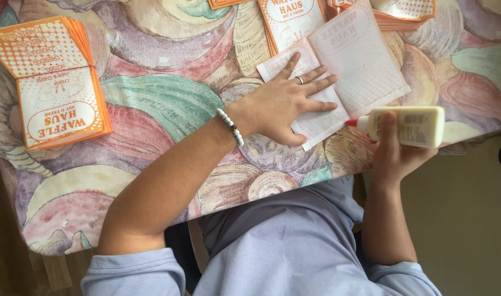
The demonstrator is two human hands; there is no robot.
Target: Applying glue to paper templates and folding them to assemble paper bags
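My left hand lies flat, fingers spread, pressing down a white folded paper sheet with faint orange print showing through. A bead bracelet and a ring are on that hand. My right hand grips a cream glue bottle held sideways. Its red tip points left and sits at the sheet's lower right edge, close to my left thumb.
The table wears a cloth with a pastel shell pattern. A stack of orange-and-white printed paper bags lies at the far left. More such printed sheets and another stack lie along the top edge. The table's near edge runs just above my lap.
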